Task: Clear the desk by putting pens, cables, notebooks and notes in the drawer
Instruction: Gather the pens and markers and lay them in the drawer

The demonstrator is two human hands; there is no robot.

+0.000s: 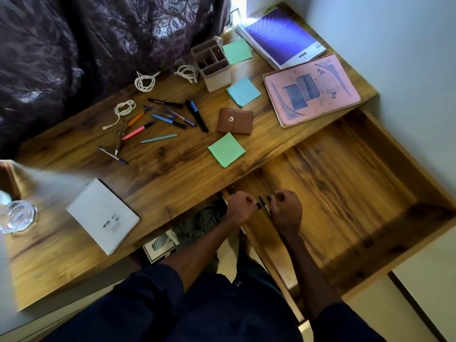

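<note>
Both hands are down at the near left corner of the open drawer (pixel 370 169), just below the bench's (pixel 172 174) front edge. The right hand (pixel 287 211) is clenched round two pens (pixel 266 208), whose dark blue ends stick out toward the left hand (pixel 240 208). The left hand is curled as well, knuckles up, with a small dark bit at its fingertips right beside those pens. Whether it truly grips anything I cannot tell. The drawer stands pulled out to the right, its wooden floor showing.

Up on the bench, the loose pens (pixel 170 117) lie scattered in the middle, several crossing one another. Three coiled white cables (pixel 145 81) sit along the far edge, next to the dark patterned fabric (pixel 86 40). A pen holder (pixel 217 75) stands upright behind the pens, with a green note pad (pixel 237 51) just past it and a blue note pad (pixel 243 91) beside it. A brown snap pouch (pixel 235 120) lies between the blue pad and a second green pad (pixel 226 149) near the front edge. The purple notebook (pixel 281 37) fills the far right corner. The pink notebook (pixel 312 88) lies just beside it, right at the bench edge above the drawer. A white spiral notepad (pixel 103 215) sits at the near left, with a glass jar (pixel 14 215) at the left edge.
</note>
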